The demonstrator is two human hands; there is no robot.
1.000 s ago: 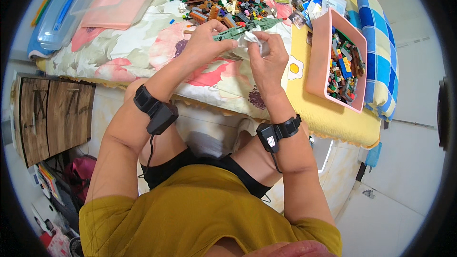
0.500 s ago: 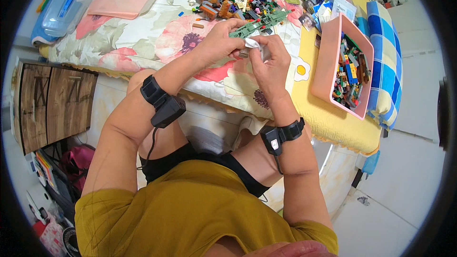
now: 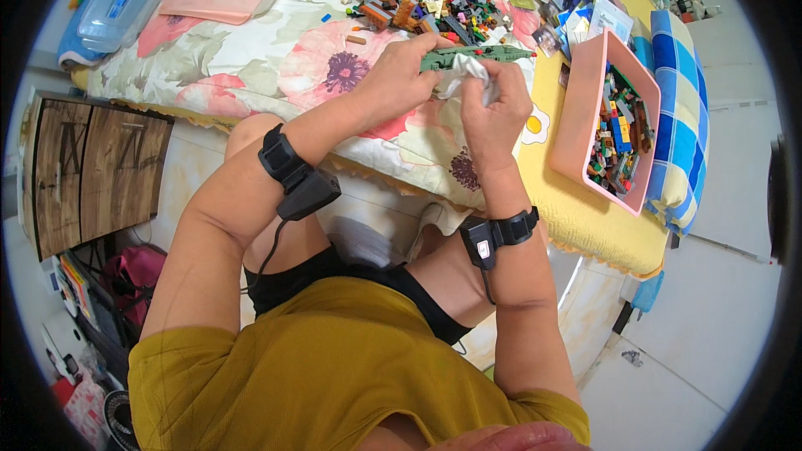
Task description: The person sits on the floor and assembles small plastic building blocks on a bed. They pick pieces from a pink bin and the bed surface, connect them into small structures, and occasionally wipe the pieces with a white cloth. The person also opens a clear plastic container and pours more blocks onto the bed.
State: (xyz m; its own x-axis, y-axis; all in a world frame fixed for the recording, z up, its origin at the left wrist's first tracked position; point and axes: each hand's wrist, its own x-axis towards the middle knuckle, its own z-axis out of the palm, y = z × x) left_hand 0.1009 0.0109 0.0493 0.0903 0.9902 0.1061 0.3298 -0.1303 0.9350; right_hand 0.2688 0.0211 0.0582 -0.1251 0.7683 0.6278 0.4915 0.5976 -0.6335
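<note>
My left hand (image 3: pixel 403 75) is closed around the near end of a long green toy-brick model (image 3: pixel 501 53), its narrow tip pointing right. In my right hand (image 3: pixel 494 108) a crumpled white tissue (image 3: pixel 468 73) is pinched and pressed against the model's near side. My fingers and the tissue hide part of the model. Just beyond both hands, a heap of loose building bricks (image 3: pixel 418 0) in brown, grey, green and other colours lies on the flowered bed cover (image 3: pixel 251 67).
To the right stands a pink bin (image 3: pixel 572 125) with mixed bricks inside, beside a blue checked cushion (image 3: pixel 675 117). Papers and packets (image 3: pixel 576 21) lie behind it. A clear lidded box (image 3: pixel 117 8) and a pink tray (image 3: pixel 217 0) sit at the far left.
Both hands have shifted slightly right with the model, which has turned from slanting upward to nearly level. More of the white tissue now shows against it.
</note>
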